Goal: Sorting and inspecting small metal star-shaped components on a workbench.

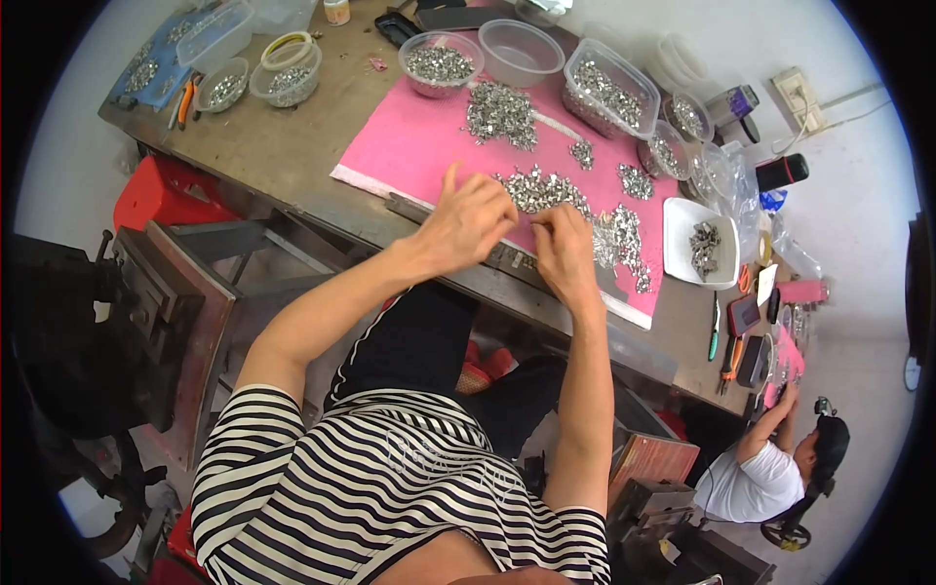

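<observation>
Over the front edge of a pink mat, both hands are held close together with a small gap between them. My left hand has its fingers curled and pinched, and anything in them is too small to make out. My right hand is closed likewise, thumb against fingers, its contents hidden. Just beyond them lies a heap of small shiny metal pieces. A narrow metal strip runs along the table edge below the hands. Another pile of metal pieces spreads right of my right hand.
A larger pile of pieces sits farther back. Behind it stand a filled round tub, an empty-looking tub and a rectangular tub. A white tray is at right. Orange-handled pliers lie left. Another person works at far right.
</observation>
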The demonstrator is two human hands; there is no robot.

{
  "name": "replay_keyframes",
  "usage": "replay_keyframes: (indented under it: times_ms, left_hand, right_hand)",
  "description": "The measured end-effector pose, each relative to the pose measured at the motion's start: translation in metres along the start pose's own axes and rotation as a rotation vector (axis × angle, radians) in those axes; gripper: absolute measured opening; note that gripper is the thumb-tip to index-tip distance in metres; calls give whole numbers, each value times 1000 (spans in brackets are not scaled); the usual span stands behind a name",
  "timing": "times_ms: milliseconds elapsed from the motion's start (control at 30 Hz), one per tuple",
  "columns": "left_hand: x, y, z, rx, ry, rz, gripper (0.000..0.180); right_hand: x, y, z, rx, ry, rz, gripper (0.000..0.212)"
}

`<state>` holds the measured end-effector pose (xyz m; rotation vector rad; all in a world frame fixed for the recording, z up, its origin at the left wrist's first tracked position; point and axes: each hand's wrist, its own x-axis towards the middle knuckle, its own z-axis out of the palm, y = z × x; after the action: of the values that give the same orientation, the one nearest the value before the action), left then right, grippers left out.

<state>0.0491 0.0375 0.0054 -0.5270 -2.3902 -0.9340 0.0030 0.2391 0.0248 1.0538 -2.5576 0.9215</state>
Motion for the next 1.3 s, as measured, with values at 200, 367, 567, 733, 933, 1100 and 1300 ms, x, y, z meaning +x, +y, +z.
replay_keyframes:
  times_ms: [200,367,567,733,933,1100,1300]
  left_hand:
    - [-13,26,24,-28,-64,136,12]
    - [-10,33,33,57,-66,206,12]
    - [-17,27,33,-34,-70,170,12]
    - [-24,29,36,-45,-19,78,16]
    - [-24,36,37,-32,15,47,17]
    - [-22,39,36,-29,-9,93,16]
    - [-17,45,39,91,-11,112,11]
  right_hand:
    - [-45,-6,-26,109,-10,158,11]
    - [-63,-14,-21,23,14,106,13]
    - [-65,-17,-14,-167,71,-25,16]
    - [-68,-15,-18,-53,82,25,14]
    - [-68,-15,-15,77,127,141,15]
    - [-70,-12,-14,100,153,186,14]
    - [-69,-14,-11,70,170,195,14]
